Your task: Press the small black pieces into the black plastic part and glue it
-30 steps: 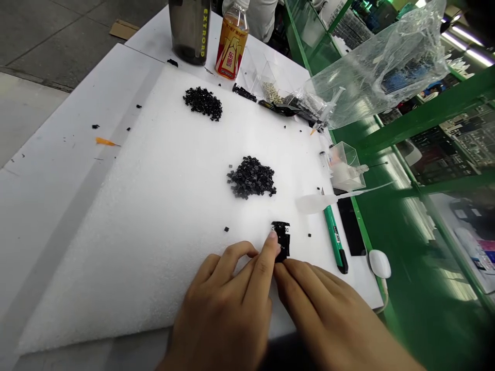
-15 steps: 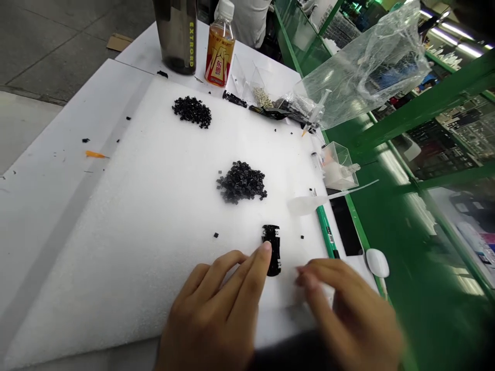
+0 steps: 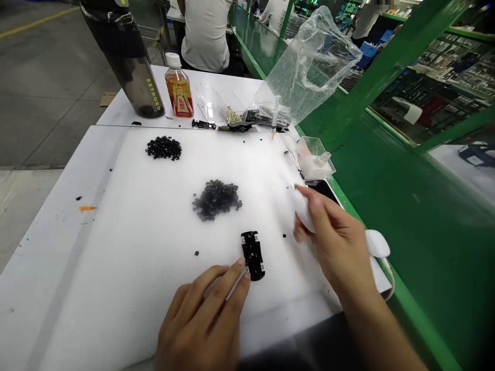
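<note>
A small black plate with notched ends and tiny holes (image 3: 252, 256) lies on the white foam sheet (image 3: 127, 288). My left hand (image 3: 204, 314) rests on the sheet just left of it, fingers stretched out, fingertips at the plate's left edge. To the right, my right hand (image 3: 336, 237) is closed around a white plastic dropper (image 3: 304, 210), raised over the sheet and partly hidden by the fingers. Beyond the plate sits a loose pile of tiny black squares (image 3: 217, 200). Single black squares (image 3: 197, 253) lie apart from it.
Farther back are a second black pile (image 3: 163, 148), a dark bottle (image 3: 139, 87) and a drink bottle (image 3: 179, 93). Along the right stand a syringe (image 3: 276, 116), a clear box (image 3: 315, 159) and a white mouse-like device (image 3: 378, 243). A green frame (image 3: 386, 206) borders the table.
My right hand has moved forward and taken hold of the white dropper from the sheet. My left fingertip has come off the plate's top to its left side. The view has shifted.
</note>
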{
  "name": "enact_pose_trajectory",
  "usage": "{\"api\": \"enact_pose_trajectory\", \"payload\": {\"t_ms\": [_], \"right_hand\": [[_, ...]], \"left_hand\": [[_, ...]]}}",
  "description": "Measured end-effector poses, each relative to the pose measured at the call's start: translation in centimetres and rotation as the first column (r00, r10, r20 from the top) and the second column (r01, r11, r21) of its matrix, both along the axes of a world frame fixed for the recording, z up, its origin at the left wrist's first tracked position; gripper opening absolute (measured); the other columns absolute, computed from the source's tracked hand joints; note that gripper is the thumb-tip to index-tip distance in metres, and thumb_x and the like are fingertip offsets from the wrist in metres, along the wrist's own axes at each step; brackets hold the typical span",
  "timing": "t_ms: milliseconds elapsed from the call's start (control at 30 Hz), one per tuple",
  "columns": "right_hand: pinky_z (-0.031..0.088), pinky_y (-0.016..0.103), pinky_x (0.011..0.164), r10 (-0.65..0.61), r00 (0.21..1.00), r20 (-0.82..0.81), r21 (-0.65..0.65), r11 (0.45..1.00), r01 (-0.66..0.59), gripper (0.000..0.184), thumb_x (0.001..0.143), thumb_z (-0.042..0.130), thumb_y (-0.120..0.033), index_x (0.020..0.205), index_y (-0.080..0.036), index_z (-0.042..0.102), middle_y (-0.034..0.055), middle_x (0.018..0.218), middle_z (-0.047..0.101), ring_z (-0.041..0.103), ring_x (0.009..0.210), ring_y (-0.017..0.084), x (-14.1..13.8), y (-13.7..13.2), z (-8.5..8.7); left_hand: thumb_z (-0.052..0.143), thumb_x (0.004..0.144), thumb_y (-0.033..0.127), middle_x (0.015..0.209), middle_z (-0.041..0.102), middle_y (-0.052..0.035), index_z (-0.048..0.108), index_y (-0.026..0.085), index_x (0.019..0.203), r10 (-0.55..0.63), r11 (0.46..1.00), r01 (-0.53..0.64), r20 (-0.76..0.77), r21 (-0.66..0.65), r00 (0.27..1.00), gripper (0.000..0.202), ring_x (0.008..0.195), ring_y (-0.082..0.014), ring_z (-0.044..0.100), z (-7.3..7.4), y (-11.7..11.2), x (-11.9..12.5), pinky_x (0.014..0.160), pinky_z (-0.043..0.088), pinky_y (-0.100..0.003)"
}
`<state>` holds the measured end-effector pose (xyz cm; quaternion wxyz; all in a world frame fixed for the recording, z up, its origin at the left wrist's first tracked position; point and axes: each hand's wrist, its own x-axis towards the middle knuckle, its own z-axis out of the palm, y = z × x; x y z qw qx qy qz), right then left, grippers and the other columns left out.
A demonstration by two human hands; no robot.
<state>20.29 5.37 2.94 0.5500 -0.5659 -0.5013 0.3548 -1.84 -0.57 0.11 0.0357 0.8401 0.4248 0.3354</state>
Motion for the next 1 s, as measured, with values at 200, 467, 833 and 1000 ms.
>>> {"api": "enact_pose_trajectory", "payload": {"t_ms": [200,467,833,1000], "right_hand": [[0.041,0.013,0.05,-0.095,0.809,-0.58,-0.186,0.982,-0.018,0.036,0.095,0.083,-0.035,0.086,-0.017,0.054,-0.0011,0.073,0.043,0.04,0.059,0.01,-0.2,-3.5,-0.2],[0.039,0.01,0.046,-0.102,0.744,-0.66,-0.145,0.989,0.006,0.045,0.094,0.085,-0.031,0.071,-0.014,0.05,-0.0016,0.065,0.04,0.04,0.056,0.01,-1.6,-3.1,-1.2],[0.029,0.015,0.044,-0.225,0.835,-0.503,-0.257,0.961,0.104,0.059,0.092,0.083,-0.039,0.062,-0.015,0.038,-0.0018,0.06,0.034,0.034,0.052,0.011,-2.4,-3.9,-0.5],[0.031,0.015,0.044,-0.232,0.852,-0.469,-0.292,0.951,0.098,0.061,0.091,0.084,-0.044,0.063,-0.015,0.039,0.0041,0.068,0.047,0.044,0.056,0.014,-2.3,-4.0,-0.4]], "left_hand": [[0.054,0.085,-0.008,0.128,0.069,-0.0092,0.069,0.009,0.118,-0.043,0.999,0.043,-0.024,0.021,0.999,0.04,0.112,-0.0276,0.061,0.1,0.3,0.3,0.078,0.047,-0.039],[0.059,0.084,-0.007,0.128,0.069,-0.0072,0.07,0.012,0.116,-0.037,0.999,0.036,-0.022,-0.027,0.999,0.039,0.114,-0.0266,0.061,0.3,0.0,0.1,0.082,0.05,-0.039],[0.061,0.083,-0.006,0.122,0.072,-0.0042,0.07,0.014,0.114,0.002,0.998,-0.003,-0.013,-0.055,1.0,0.038,0.111,-0.0245,0.063,0.5,0.1,0.6,0.083,0.053,-0.039],[0.06,0.083,-0.008,0.122,0.072,-0.0052,0.071,0.014,0.113,0.013,0.998,-0.013,-0.008,-0.061,1.0,0.039,0.111,-0.0251,0.063,0.6,0.0,0.6,0.083,0.053,-0.04]]}}
